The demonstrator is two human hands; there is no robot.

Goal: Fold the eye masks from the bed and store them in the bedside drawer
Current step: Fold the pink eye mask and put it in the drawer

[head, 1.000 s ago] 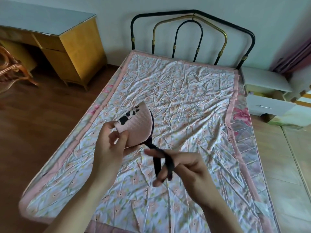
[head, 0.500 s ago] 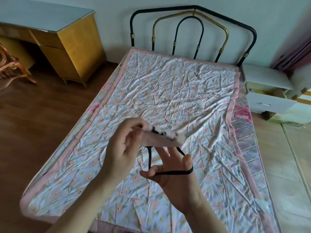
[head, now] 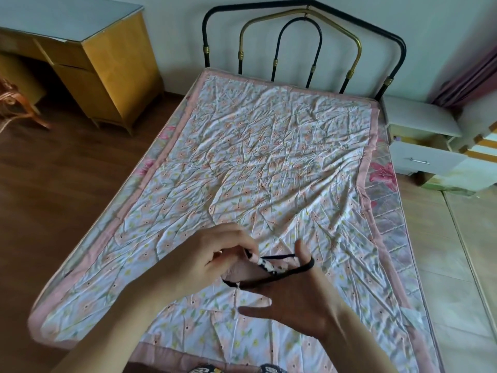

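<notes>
Here, at the far left, a yellow wooden desk with a pale glass top (head: 102,63) stands on the brown wooden floor (head: 53,197), well apart from the hands. Next comes the bed with a crumpled floral sheet edged in pink (head: 269,157), its black and brass metal headboard (head: 304,47) against the wall.

Above the near part of the sheet, the left hand (head: 207,262) is curled, its fingertips pinching the left end of a folded pink eye mask with a black-and-white panda print (head: 258,267). The mask is held in the air between the two hands, not resting on the sheet. Folded into a narrow bundle, its long axis runs roughly left to right, dipping slightly toward the right, with the printed edge facing up and right.

The mask's black elastic strap (head: 290,273) loops out to the right and around the fingers of the right hand (head: 298,300). That hand is flat and spread, palm down, fingers pointing away toward the headboard, the thumb stretched left below the mask; it pinches nothing and only carries the loop.

Farther right, beside the head of the bed, stands a white bedside cabinet (head: 419,122). Its white drawer with a metal handle (head: 425,160) is pulled out; its contents cannot be made out from here.
</notes>
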